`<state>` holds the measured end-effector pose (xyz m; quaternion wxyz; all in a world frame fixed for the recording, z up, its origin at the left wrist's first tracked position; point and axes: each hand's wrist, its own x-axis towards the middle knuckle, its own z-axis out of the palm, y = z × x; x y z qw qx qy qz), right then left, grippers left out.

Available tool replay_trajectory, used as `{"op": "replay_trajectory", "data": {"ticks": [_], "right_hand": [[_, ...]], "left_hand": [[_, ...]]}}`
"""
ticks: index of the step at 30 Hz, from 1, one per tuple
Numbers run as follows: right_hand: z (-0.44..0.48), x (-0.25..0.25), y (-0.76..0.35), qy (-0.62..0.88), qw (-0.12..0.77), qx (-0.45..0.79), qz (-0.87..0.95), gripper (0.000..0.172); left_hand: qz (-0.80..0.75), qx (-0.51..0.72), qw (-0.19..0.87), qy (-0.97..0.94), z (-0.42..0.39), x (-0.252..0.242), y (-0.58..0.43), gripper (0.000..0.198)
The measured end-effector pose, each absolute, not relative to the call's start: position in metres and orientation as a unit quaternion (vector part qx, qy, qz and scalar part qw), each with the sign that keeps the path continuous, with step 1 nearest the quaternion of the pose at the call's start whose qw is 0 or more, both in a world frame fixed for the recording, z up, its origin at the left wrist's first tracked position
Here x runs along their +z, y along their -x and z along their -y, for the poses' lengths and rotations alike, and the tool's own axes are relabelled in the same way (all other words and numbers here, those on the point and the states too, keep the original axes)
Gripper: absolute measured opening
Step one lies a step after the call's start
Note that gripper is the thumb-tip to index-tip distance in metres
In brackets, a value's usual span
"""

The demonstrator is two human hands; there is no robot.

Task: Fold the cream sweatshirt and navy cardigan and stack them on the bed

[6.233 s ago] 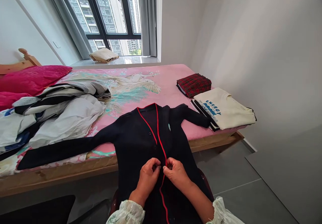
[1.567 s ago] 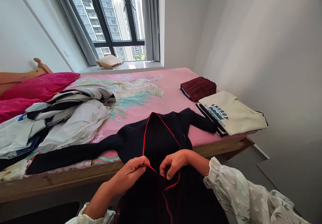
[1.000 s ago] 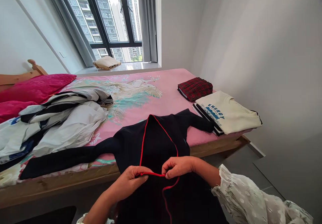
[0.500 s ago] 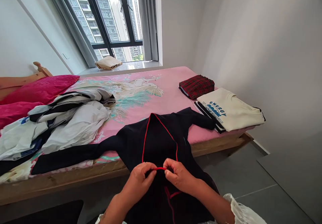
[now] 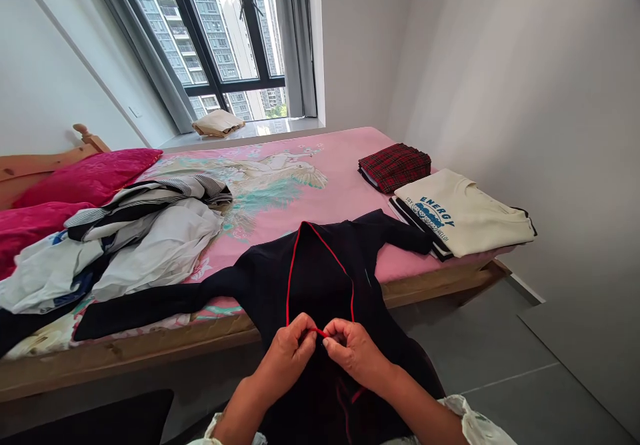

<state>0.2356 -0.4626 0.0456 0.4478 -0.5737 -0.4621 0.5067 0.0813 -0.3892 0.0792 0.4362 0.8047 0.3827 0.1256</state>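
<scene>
Filling most of the view, a wooden-framed bed point(image 5: 150, 358) with a pink printed sheet stretches away toward twelve o'clock, where a tall window point(image 5: 220, 25) shows tower blocks outside. At nine o'clock on the mattress lies a heap of loose clothes point(image 5: 145, 245), white, striped and dark pieces tumbled together. A dark cardigan point(image 5: 320, 271) is spread face up at the near edge of the bed, at six o'clock, with its collar pointing to twelve. Its lower part hangs off the bed rail toward the person, one sleeve reaches out to nine o'clock below the heap, and the other sleeve runs to two o'clock and ends just beside the folded things at the bed's corner. Two pink pillows point(image 5: 85, 178) rest at ten o'clock against the headboard. At three o'clock a folded cream T-shirt point(image 5: 465, 215) with blue lettering sits at that corner, and just beyond it, at two o'clock, lies a folded red plaid garment point(image 5: 395, 165). A beige bundle point(image 5: 219, 123) sits on the window sill at eleven o'clock. The left hand point(image 5: 290, 355) and the right hand point(image 5: 353, 351) meet fingertip to fingertip over the cardigan's front at six o'clock; each grip is narrow, pinched on the garment's front edge. Up from between them runs the red piping point(image 5: 290, 278), which climbs both sides of the open neckline to a point at the collar.
</scene>
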Motion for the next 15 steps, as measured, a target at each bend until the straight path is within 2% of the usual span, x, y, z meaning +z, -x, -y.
{"op": "replay_trajectory", "data": {"ticks": [4, 7, 10, 15], "right_hand": [[0.465, 0.044, -0.228, 0.613, 0.44, 0.463, 0.465, 0.004], [0.465, 0.042, -0.224, 0.63, 0.446, 0.439, 0.46, 0.002], [0.464, 0.041, -0.224, 0.62, 0.446, 0.458, 0.455, 0.006], [0.465, 0.04, -0.223, 0.584, 0.49, 0.449, 0.467, 0.015]], "left_hand": [[-0.388, 0.074, 0.425, -0.815, 0.39, 0.081, -0.083, 0.013], [-0.388, 0.055, 0.341, -0.855, 0.391, 0.082, -0.085, 0.015], [-0.368, 0.093, 0.253, -0.89, 0.393, 0.081, -0.086, 0.019], [-0.354, 0.126, 0.237, -0.896, 0.397, 0.078, -0.085, 0.018]]}}
